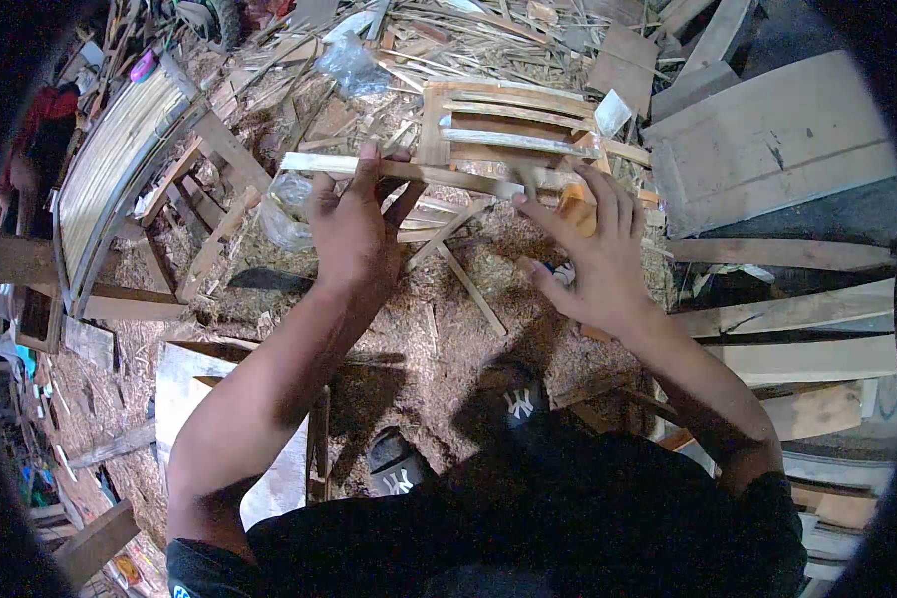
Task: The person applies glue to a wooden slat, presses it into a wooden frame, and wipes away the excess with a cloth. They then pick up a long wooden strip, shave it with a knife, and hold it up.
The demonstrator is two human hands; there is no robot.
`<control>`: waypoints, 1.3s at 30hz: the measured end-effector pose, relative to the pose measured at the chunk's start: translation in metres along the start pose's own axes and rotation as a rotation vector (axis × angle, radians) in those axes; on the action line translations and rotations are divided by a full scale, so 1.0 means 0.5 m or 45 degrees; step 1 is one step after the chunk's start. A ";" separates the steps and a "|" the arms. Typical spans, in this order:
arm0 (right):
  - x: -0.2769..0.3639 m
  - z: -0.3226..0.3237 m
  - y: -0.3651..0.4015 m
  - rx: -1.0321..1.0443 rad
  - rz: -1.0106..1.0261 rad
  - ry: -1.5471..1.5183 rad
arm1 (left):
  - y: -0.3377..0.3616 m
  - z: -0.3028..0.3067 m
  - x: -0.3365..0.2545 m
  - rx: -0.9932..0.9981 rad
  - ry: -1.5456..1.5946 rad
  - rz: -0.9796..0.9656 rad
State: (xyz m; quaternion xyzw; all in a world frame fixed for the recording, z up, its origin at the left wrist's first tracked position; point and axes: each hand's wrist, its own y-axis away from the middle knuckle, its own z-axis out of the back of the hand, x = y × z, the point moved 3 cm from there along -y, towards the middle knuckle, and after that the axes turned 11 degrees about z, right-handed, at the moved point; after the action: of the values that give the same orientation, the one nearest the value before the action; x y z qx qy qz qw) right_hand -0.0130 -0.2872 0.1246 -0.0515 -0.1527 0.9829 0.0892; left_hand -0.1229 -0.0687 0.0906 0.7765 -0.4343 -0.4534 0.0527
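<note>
Head view:

- A long, pale wooden slat [439,176] is held level in front of the person, above the floor and across the near edge of a small slatted frame [508,120].
- The left hand [344,224] is closed round the slat close to its left end, with the fingers curled over the top edge and the thumb below.
- The right hand [593,254] is spread, with the fingers extended. Its fingertips [520,199] are laid against the slat towards its right part, and nothing is pinched by it.
- An orange block [574,207] is seen just under the right fingers; whether it is touched cannot be told.
- The slat is judged to be light and stiff along its length, but thin enough to flex or split if it is twisted. Its edges look rough and likely to splinter.
- A firm hold is best taken near both ends, across the flat faces rather than on the edges.
- A crumpled plastic bag [287,211] lies just left of the left hand, and a dark blade [269,281] rests on the ground nearer.
- A curved panel of bamboo strips [120,159] stands at the far left, and wide planks [767,149] are stacked on the right.
- The floor [439,329] is covered with sawdust and offcuts.
</note>
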 end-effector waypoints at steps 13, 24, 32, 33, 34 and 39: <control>0.006 0.011 -0.012 -0.065 -0.035 -0.095 | -0.001 -0.004 0.002 0.030 0.005 -0.040; 0.015 0.002 0.000 -0.006 -0.018 -0.162 | -0.001 -0.006 0.006 -0.010 0.005 -0.042; 0.002 0.003 -0.005 -0.113 -0.072 -0.210 | -0.010 -0.001 0.010 0.105 -0.206 -0.067; -0.003 0.004 -0.006 -0.166 -0.107 -0.266 | -0.008 -0.003 0.006 0.105 -0.205 -0.068; -0.006 0.004 -0.008 -0.167 -0.105 -0.266 | -0.006 -0.008 -0.002 0.118 -0.336 -0.126; -0.023 0.004 -0.015 -0.243 -0.085 -0.345 | -0.041 0.012 -0.001 0.226 -0.723 -0.316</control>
State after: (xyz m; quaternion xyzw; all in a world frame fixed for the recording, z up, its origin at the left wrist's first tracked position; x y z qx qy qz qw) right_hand -0.0008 -0.2830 0.1295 0.0782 -0.2575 0.9584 0.0949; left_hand -0.1148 -0.0538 0.0775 0.6676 -0.3714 -0.6154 -0.1943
